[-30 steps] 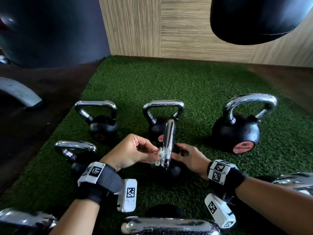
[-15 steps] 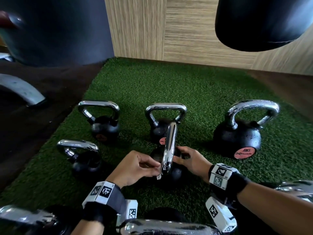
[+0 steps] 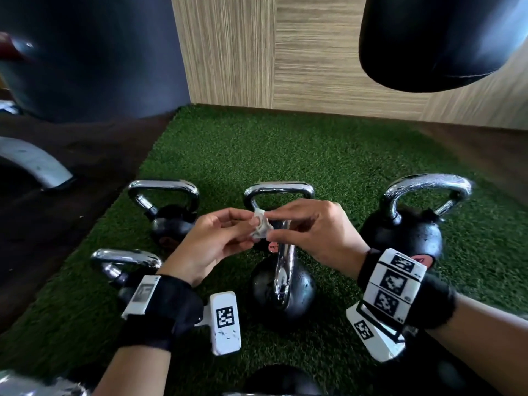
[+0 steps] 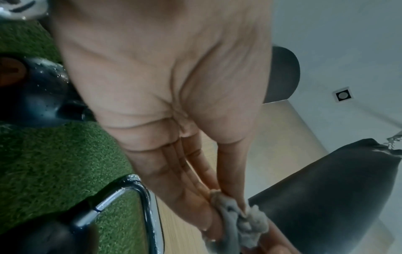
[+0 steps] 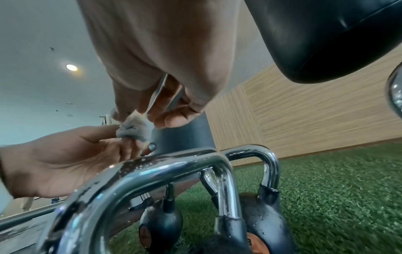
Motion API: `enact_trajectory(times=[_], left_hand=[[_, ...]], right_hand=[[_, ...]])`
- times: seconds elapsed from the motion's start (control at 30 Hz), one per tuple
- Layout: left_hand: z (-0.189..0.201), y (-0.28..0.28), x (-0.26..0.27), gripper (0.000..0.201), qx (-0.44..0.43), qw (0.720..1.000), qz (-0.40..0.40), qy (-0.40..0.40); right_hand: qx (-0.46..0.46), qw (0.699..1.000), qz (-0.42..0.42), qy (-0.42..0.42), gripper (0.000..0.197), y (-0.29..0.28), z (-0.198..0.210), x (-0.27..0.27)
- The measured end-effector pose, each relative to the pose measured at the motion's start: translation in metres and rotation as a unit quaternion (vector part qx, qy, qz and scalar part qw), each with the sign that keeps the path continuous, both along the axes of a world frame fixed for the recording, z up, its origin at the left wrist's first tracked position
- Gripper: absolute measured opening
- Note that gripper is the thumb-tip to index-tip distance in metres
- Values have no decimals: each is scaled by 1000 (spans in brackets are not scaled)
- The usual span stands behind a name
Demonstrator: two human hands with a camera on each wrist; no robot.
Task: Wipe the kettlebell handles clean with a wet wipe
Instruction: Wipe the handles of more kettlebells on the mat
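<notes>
A small crumpled grey-white wet wipe (image 3: 261,227) hangs in the air between both hands, above the middle kettlebell (image 3: 283,292). That kettlebell is black, with its chrome handle (image 3: 284,261) turned edge-on to me. My left hand (image 3: 248,231) pinches the wipe from the left with thumb and fingertips. My right hand (image 3: 275,227) pinches it from the right. Neither hand touches a kettlebell. The left wrist view shows the wipe (image 4: 243,221) bunched at my fingertips. The right wrist view shows the wipe (image 5: 133,128) above a wet chrome handle (image 5: 152,173).
Several more black kettlebells with chrome handles stand on the green turf (image 3: 314,155): back left (image 3: 168,221), back middle (image 3: 278,190), a large one at right (image 3: 411,232), one near left (image 3: 125,261). A black punching bag (image 3: 428,44) hangs top right. A wood-panelled wall (image 3: 285,52) closes the back.
Earlier my left hand rubbed the wipe on the middle handle while my right hand steadied the kettlebell. Both hands have lifted off and now hold the wipe between them.
</notes>
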State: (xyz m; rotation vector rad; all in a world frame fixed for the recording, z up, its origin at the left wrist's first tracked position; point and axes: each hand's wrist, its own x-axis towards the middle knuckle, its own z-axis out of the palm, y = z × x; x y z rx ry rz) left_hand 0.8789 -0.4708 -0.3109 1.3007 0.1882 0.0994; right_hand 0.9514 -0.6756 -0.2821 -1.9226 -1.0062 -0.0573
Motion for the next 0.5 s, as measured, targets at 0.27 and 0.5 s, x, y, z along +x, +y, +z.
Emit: enact_trajectory(times=[0.27,0.5], left_hand=[[-3,-11,1,25,-15,1000,-17,-9],[-31,-6,4,44,183,982,-49,23]], right_hand=[[18,999,-40,25,30,0,-16,-1],[30,988,-91,119,15,-18,-24,22]])
